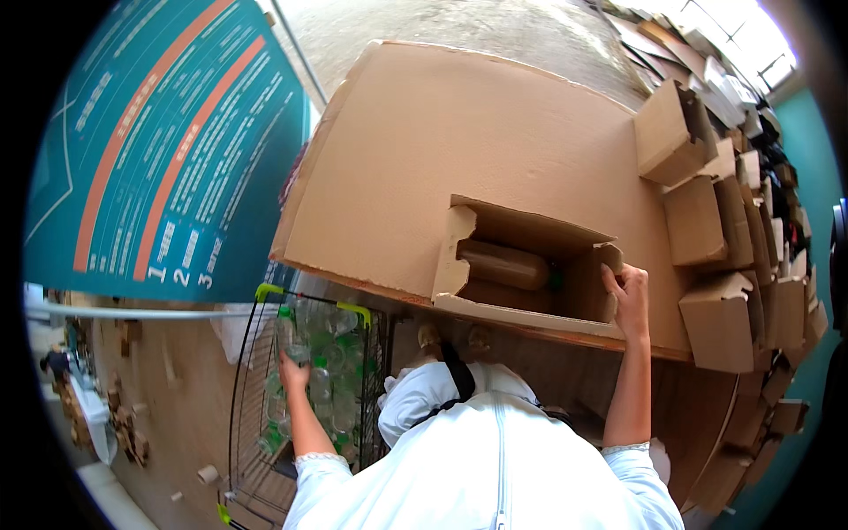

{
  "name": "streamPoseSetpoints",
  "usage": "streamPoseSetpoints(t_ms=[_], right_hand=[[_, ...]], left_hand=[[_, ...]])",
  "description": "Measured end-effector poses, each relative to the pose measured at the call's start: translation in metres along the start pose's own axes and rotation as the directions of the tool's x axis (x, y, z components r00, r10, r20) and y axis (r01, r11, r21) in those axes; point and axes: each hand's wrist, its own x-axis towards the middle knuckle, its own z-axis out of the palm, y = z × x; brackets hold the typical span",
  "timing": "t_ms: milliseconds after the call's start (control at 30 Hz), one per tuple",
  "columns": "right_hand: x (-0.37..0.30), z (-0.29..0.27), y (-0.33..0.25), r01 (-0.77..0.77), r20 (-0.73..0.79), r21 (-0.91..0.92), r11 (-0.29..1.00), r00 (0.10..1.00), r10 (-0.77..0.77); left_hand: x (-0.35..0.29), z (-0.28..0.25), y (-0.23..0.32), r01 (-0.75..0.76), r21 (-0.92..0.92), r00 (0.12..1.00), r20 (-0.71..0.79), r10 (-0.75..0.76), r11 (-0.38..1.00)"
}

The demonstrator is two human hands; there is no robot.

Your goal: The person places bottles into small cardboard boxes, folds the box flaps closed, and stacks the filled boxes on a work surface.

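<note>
The left hand [295, 374] is closed around a clear bottle [285, 331] at the top of the wire cart [268, 291], while the right hand [629, 291] pinches the end wall of the open box [587, 287] near the bench [442, 124] edge. Inside the box a capped bottle [503, 265] lies on its side, cap toward the right hand. I'd keep that pinch light but steady, since the cardboard looks bendy and its rim is ragged, and draw the clear bottle straight up, free of its crowded neighbours [322, 389]. From here, the fingers behind the clear bottle are hidden, the lower layers in the cart blur together, and the box's near wall covers part of its floor.
</note>
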Motion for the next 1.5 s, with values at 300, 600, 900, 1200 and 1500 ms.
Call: streamPoseSetpoints(t_ms=[300,600,900,1200,1500], right_hand=[[-0.002,0.007,0.003,0.024,-0.082,-0.058,0.998,0.996,-0.029],[0.001,0.007,-0.002,0.064,-0.065,-0.056,0.996,0.996,-0.068],[-0.004,0.002,-0.007,0.03,-0.026,0.009,1.0,0.999,-0.03],[0.0,0.005,0.007,0.088,-0.071,0.097,0.991,0.994,-0.081],[0.004,0.01,0.015,0.099,-0.059,0.12,0.988,0.994,-0.092]], left_hand=[[-0.012,-0.026,-0.007,0.025,0.159,0.996,-0.085,-0.012,0.987],[-0.056,-0.215,0.083,-0.663,-0.254,0.578,-0.771,0.267,0.704],[-0.205,-0.289,0.394,-0.732,-0.583,0.234,-0.699,0.675,-0.351],[-0.258,-0.19,0.53,-0.965,-0.261,-0.146,0.442,0.885,-0.029],[-0.237,-0.071,0.566,-0.994,0.001,-0.014,0.99,0.143,-0.11]])
